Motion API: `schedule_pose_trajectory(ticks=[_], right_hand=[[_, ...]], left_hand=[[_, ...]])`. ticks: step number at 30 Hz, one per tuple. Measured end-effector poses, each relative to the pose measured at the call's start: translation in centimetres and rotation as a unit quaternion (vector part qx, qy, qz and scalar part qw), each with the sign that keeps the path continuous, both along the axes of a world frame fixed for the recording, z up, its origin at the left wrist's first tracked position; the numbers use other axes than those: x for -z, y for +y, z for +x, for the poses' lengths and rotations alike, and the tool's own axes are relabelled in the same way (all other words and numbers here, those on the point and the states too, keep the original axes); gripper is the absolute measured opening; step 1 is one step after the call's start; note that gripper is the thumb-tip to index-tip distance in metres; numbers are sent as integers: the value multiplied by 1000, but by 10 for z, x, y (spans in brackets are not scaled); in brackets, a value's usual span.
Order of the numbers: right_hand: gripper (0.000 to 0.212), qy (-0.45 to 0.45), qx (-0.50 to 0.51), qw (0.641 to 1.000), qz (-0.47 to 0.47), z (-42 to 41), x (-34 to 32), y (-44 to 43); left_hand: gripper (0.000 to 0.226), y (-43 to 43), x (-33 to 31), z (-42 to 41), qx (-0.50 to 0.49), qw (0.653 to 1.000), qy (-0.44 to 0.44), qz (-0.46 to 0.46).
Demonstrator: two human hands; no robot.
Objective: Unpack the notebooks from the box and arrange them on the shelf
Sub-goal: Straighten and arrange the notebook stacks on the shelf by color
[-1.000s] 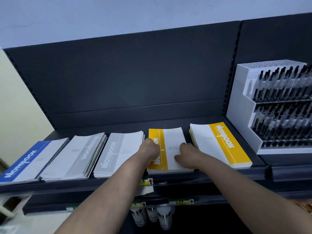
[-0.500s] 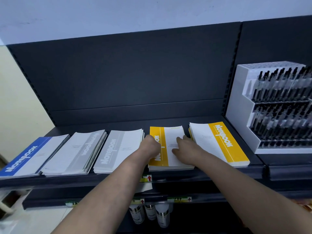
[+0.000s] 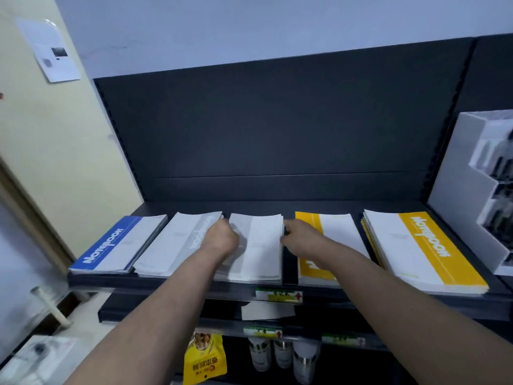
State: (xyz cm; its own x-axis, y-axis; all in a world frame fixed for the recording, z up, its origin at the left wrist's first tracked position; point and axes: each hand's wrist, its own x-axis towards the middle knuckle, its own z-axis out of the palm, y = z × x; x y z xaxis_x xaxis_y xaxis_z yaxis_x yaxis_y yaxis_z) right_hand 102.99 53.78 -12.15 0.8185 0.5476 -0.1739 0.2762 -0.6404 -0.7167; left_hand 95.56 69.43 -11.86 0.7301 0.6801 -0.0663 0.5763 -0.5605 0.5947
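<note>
Five stacks of notebooks lie side by side on the dark shelf [image 3: 172,283]: a blue stack [image 3: 111,245], a grey stack [image 3: 172,245], a second grey stack [image 3: 262,245], a yellow stack [image 3: 334,232] and another yellow stack [image 3: 424,245]. My left hand [image 3: 220,238] grips the left edge of the second grey stack, fingers curled onto its cover. My right hand [image 3: 298,236] holds that stack's right edge, in the gap beside the yellow stack. The box is out of view.
A white tiered pen display [image 3: 469,207] stands at the shelf's right end. Below hang price tags [image 3: 279,295], a yellow pouch [image 3: 205,357] and several metal bottles [image 3: 280,354]. A cream wall with a paper notice [image 3: 50,51] is on the left.
Both hands have left the inner yellow stack and shifted left onto the neighbouring grey stack. The camera has swung left, pushing the pen display to the frame's edge.
</note>
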Motion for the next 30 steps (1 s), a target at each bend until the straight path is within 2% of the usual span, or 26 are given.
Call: schedule_pose_trajectory(ticks=[2, 4, 7, 13, 17, 22, 26, 30], right_hand=[[13, 9, -6, 1000, -22, -2, 3, 17], [29, 31, 5, 999, -37, -3, 6, 31], [38, 40, 47, 998, -25, 2, 11, 44], [41, 63, 81, 995, -18, 6, 21, 56], [37, 77, 111, 991, 10, 9, 26, 61], [57, 52, 110, 992, -45, 4, 28, 68], [43, 41, 101, 991, -78, 1, 31, 71], [51, 20, 98, 991, -86, -3, 27, 70]], left_hand=[[29, 11, 4, -2, 24, 1000, 10, -2], [21, 20, 8, -2, 54, 998, 20, -6], [25, 32, 15, 3, 91, 995, 34, -20], [37, 52, 24, 10, 125, 988, 31, -90], [34, 55, 28, 11, 143, 985, 41, -90], [35, 53, 27, 12, 151, 983, 48, -91], [43, 48, 24, 11, 164, 981, 66, -80], [49, 47, 25, 9, 153, 983, 68, -78]])
